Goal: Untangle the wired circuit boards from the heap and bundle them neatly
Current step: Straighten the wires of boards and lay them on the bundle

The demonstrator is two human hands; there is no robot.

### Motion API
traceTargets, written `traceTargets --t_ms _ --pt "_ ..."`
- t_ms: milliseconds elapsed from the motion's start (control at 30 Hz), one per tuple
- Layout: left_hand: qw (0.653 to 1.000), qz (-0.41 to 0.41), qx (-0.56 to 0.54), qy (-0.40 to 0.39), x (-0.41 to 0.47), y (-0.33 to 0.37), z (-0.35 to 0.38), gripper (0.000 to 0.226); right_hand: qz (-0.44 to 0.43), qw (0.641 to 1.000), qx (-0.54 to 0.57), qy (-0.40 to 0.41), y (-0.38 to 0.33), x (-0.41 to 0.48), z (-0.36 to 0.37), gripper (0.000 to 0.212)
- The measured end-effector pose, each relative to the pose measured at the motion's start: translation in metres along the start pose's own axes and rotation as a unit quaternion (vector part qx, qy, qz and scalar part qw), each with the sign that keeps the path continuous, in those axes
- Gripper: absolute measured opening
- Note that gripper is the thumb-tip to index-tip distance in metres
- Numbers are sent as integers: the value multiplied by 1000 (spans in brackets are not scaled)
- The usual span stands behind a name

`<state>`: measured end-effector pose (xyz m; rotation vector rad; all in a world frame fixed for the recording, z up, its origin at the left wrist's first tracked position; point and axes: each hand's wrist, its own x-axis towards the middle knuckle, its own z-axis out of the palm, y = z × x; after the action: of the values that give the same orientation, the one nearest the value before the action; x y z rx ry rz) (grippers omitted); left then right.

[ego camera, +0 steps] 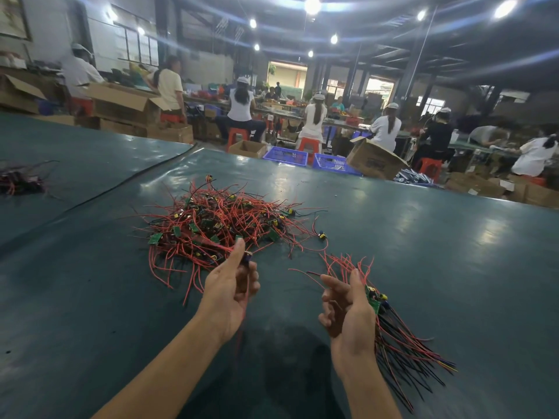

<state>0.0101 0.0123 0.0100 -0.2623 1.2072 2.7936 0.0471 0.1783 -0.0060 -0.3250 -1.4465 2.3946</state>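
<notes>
A tangled heap of small green circuit boards with red and black wires (220, 228) lies on the dark green table (423, 252). My left hand (230, 285) is raised just in front of the heap and pinches one wired board between thumb and fingers; its red wire hangs down past my palm. My right hand (348, 309) grips a bundle of wired boards (393, 337). The boards of the bundle sit by my thumb. Red wires stick up past my fingers, and black and red wires fan down to the right.
A second small pile of wires (21, 179) lies at the table's far left. A black cable (130, 182) runs across the table. Beyond the far edge stand cardboard boxes (372, 160), blue crates (286, 155) and several seated workers.
</notes>
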Motion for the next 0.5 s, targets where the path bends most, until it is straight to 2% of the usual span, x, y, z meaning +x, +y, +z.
traceTargets --t_ms 100,200,267,367,433,500 --pt "989 -35 118 -85 -1 -6 2 42 10 998 -53 -22 2 -2 2 47" --pt "942 -28 278 -184 -8 -16 3 40 28 990 -119 -62 6 -6 6 48" --pt "911 -19 339 -234 -13 -22 3 39 45 985 -136 -92 7 -10 9 48" --pt "885 -12 387 -257 -16 -22 2 47 74 981 -147 -106 6 -12 10 38" --pt "876 -6 407 -259 -17 -19 3 41 80 981 -144 -97 5 -11 8 25" --pt "867 1 424 -262 -18 -17 4 36 76 981 -157 -80 6 -9 8 21"
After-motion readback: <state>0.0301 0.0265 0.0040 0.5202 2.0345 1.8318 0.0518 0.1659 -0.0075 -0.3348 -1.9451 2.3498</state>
